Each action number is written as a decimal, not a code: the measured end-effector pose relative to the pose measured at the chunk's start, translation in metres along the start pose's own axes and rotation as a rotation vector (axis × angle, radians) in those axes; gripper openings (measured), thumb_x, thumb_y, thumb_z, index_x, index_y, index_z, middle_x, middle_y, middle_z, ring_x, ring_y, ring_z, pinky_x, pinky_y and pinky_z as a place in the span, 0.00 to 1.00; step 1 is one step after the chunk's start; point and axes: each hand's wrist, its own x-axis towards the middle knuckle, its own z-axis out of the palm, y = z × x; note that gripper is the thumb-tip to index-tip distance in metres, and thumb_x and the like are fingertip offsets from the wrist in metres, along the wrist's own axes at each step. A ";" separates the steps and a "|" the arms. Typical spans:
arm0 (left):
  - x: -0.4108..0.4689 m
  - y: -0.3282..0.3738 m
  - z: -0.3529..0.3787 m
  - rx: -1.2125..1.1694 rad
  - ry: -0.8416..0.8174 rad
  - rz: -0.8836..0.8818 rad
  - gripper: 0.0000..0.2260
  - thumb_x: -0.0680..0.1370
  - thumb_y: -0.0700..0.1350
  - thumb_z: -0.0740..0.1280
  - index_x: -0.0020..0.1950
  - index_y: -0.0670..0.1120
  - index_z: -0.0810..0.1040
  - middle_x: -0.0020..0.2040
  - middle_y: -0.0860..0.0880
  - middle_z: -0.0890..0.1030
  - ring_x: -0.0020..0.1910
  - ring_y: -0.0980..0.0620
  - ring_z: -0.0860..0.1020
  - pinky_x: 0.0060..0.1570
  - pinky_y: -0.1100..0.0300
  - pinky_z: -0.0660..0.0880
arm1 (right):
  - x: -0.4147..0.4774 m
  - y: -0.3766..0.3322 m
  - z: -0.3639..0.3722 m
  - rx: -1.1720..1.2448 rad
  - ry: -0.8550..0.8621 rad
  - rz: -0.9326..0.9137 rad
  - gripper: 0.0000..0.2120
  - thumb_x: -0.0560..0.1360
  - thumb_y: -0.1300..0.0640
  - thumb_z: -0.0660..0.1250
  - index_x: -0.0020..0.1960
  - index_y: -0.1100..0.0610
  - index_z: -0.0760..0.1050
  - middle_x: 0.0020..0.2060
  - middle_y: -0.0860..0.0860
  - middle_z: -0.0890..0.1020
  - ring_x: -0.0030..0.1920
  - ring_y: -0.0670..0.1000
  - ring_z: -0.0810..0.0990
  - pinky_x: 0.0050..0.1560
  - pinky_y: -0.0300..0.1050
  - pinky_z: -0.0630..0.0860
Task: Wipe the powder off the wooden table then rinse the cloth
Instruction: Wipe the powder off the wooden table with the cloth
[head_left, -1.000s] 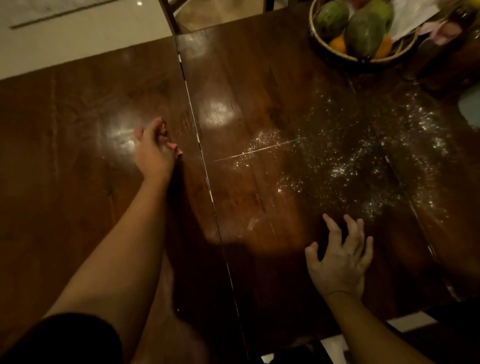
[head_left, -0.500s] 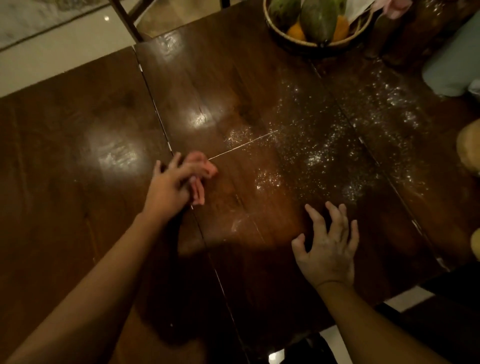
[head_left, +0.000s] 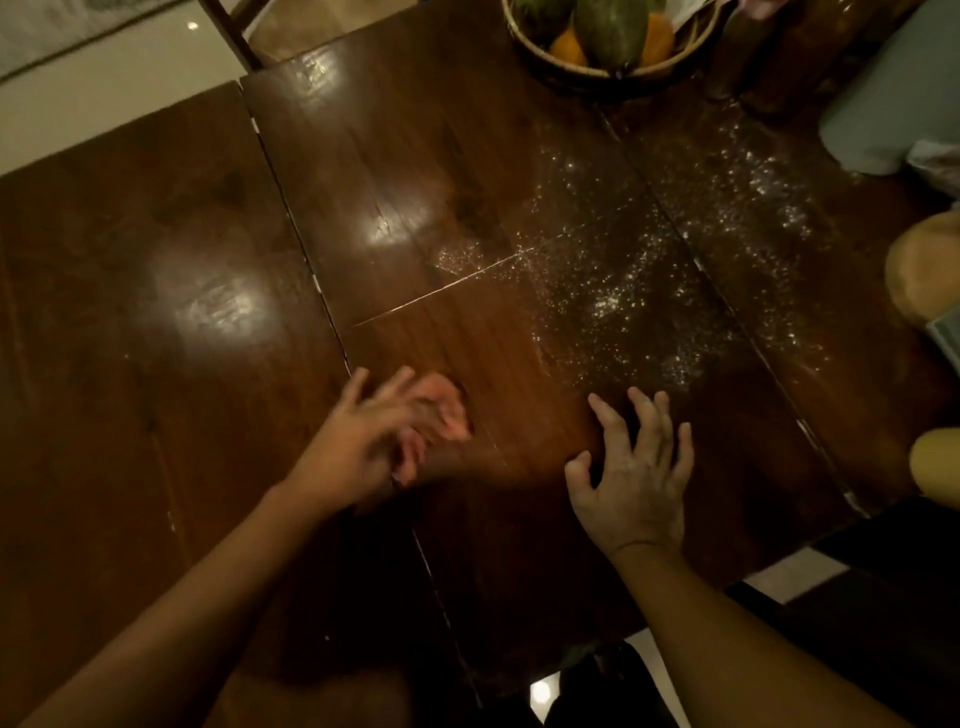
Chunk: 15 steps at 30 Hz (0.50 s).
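A dark wooden table (head_left: 156, 312) fills the view. White powder (head_left: 618, 306) is scattered over its middle and right part, with a thin white line along a board seam. My left hand (head_left: 363, 441) presses a small pink cloth (head_left: 447, 410) onto the wood, just left of the powder; the hand and cloth are motion-blurred. My right hand (head_left: 634, 467) rests on the table with fingers spread, holding nothing, its fingertips at the near edge of the powder.
A woven basket of fruit (head_left: 613, 47) stands at the far edge. A pale blue-grey bundle (head_left: 883, 114) lies at the far right, with tan and yellow rounded things (head_left: 930, 270) at the right edge. A chair back (head_left: 228, 31) shows beyond the table.
My left hand has swept the pink cloth from the left board toward me and to the right, up to the powder. The right hand stays planted in place.
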 end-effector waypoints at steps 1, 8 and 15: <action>0.001 -0.007 -0.009 -0.013 0.080 -0.122 0.22 0.76 0.42 0.57 0.63 0.65 0.72 0.72 0.59 0.68 0.79 0.46 0.54 0.76 0.39 0.40 | 0.000 0.000 0.001 -0.003 -0.003 -0.003 0.30 0.72 0.45 0.56 0.74 0.48 0.66 0.75 0.56 0.63 0.80 0.59 0.54 0.77 0.66 0.51; 0.041 0.032 0.002 0.077 0.170 -0.262 0.30 0.82 0.51 0.63 0.80 0.59 0.53 0.81 0.52 0.54 0.80 0.45 0.47 0.76 0.41 0.46 | -0.001 0.002 0.001 0.005 0.015 -0.005 0.30 0.72 0.45 0.56 0.74 0.49 0.67 0.75 0.56 0.63 0.79 0.60 0.54 0.77 0.66 0.51; 0.050 0.057 -0.041 -0.526 0.474 -0.304 0.29 0.73 0.30 0.71 0.70 0.50 0.72 0.54 0.51 0.85 0.55 0.56 0.83 0.57 0.52 0.80 | 0.000 0.002 0.002 0.011 0.015 -0.005 0.30 0.72 0.45 0.56 0.74 0.49 0.68 0.75 0.57 0.64 0.79 0.60 0.55 0.76 0.67 0.52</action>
